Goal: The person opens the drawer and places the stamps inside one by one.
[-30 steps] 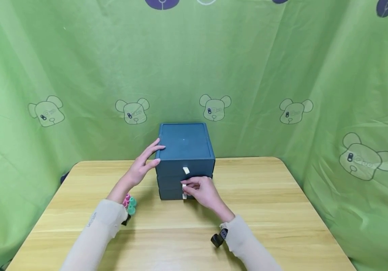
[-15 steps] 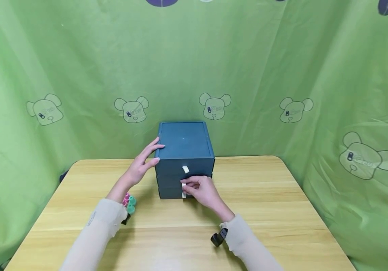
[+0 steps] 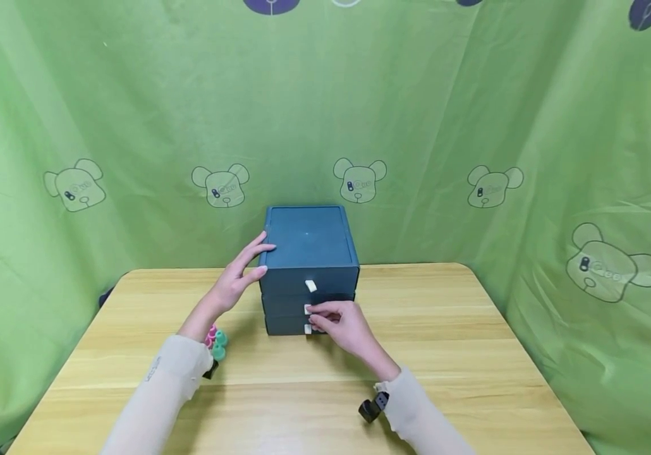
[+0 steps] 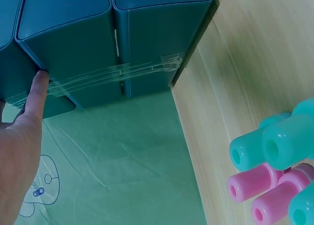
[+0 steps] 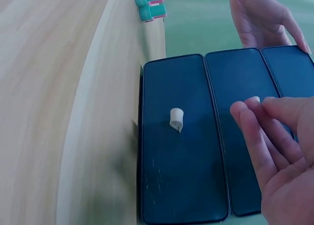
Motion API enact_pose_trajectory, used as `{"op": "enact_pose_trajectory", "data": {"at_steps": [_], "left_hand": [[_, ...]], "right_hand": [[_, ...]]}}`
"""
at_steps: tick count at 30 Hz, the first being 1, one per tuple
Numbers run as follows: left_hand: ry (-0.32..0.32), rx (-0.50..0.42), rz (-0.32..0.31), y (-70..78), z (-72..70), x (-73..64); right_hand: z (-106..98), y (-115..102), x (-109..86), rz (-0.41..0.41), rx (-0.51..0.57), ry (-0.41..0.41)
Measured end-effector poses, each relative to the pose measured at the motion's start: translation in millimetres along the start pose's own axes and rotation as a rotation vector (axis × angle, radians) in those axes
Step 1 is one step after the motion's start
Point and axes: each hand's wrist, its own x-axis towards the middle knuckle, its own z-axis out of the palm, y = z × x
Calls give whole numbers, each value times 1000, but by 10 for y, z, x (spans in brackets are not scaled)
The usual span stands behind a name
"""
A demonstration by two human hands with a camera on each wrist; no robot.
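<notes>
Green cloth (image 3: 416, 114) printed with outlined bear heads (image 3: 361, 180) is hanging behind the blue drawer unit (image 3: 308, 259), which is standing on a wood-grain table (image 3: 445, 354). On the unit's front, the top drawer (image 3: 285, 281), middle drawer (image 3: 281, 305) and bottom drawer (image 3: 285, 325) are sitting one above another, with the top tab (image 3: 311, 285), middle tab (image 3: 307, 309) and bottom tab (image 3: 308, 329) showing pale against them. Judging by how things are lying, work is centering on the middle drawer: all three fronts are looking closed, none standing out from the unit, so the drawers are either not yet opened or already pushed home, and these views are not settling which. At the unit's front, the right hand (image 3: 348, 325) is curving its thumb and fingers close by the middle tab, a slight gap showing between the tips; whether they are pinching it, I cannot tell. On the unit's upper left edge, the left hand (image 3: 233, 284) is resting with fingers spread, gripping nothing. Clear tape (image 4: 117, 73) is running across the unit's left side. Left of the unit, near its front, pink and teal pieces (image 3: 219, 345) are standing clustered on the table, outside every drawer.
</notes>
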Motion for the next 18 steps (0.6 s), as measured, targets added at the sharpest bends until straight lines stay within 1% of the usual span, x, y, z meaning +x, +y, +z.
{"op": "enact_pose_trajectory", "data": {"at_steps": [4, 8, 13, 18], "left_hand": [[-3, -2, -8, 14, -5, -3], [-4, -2, -18, 24, -8, -9], [-2, -5, -25, 40, -6, 0], [-12, -2, -39, 36, -5, 18]], "right_hand": [[-47, 39, -49, 15, 15, -5], [-82, 108, -82, 27, 5, -10], [-108, 161, -114, 45, -32, -18], [-89, 224, -138, 60, -85, -37]]}}
